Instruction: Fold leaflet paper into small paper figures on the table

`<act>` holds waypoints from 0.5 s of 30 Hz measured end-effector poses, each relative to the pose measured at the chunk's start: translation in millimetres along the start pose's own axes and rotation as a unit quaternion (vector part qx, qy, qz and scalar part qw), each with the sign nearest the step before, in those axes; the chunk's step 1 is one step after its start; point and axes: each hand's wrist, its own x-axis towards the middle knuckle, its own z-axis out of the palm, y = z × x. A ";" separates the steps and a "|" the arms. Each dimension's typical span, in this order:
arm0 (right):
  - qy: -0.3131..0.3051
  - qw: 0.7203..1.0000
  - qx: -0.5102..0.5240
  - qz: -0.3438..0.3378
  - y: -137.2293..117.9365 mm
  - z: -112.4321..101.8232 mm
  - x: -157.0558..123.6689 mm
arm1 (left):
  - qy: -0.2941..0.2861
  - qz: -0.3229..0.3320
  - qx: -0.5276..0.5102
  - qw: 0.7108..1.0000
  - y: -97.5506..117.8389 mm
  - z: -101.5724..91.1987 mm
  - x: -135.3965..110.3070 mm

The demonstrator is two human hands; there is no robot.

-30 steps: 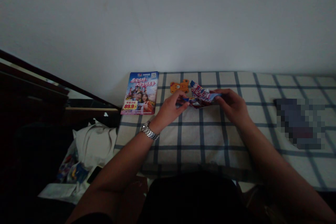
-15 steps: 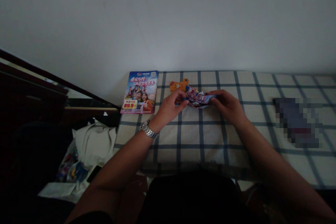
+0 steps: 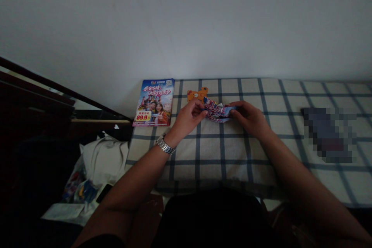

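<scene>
Between my hands is a folded paper flyer [image 3: 218, 113], printed in blue, red and white, its folds standing partly open in the middle. My left hand [image 3: 192, 117], with a metal-band watch on the wrist, pinches its left end between thumb and fingers. The right end is gripped by the thumb and fingers of my right hand [image 3: 250, 118]. Just behind my left hand lies a flat orange bear-shaped piece [image 3: 197, 94], partly covered by the hand and the flyer. A stack of glossy flyers [image 3: 155, 102] lies left of my left hand.
The checked cloth [image 3: 209, 149] covers a bed-like surface against a pale wall [image 3: 203, 27]. A dark pixelated object [image 3: 328, 133] lies at right. At lower left are a white bag [image 3: 106, 157] and a dark phone-like object [image 3: 104, 193]. A dark wooden rail [image 3: 64, 87] runs along the left.
The flyer's near side has tipped, showing more printed face and a narrower opening. My right hand has shifted slightly left, closer to my left hand. Both hands keep their hold.
</scene>
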 end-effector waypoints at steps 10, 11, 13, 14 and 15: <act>-0.008 0.994 -0.073 -0.080 -10.3 -3.1 -2.0 | 0.007 0.009 0.049 0.999 12.7 -2.0 -2.5; -0.009 0.993 -0.079 -0.091 -10.7 -3.4 -2.0 | 0.009 0.008 0.046 0.999 13.1 -1.9 -2.5; -0.013 0.989 -0.088 -0.115 -10.7 -4.1 -2.0 | 0.012 0.007 0.044 0.999 13.8 -1.6 -2.6; -0.013 0.988 -0.092 -0.125 -10.5 -4.4 -1.9 | 0.016 0.006 0.046 0.999 14.3 -1.4 -2.6; -0.012 0.986 -0.095 -0.135 -10.4 -4.6 -1.9 | 0.022 0.005 0.051 0.998 14.8 -1.0 -2.6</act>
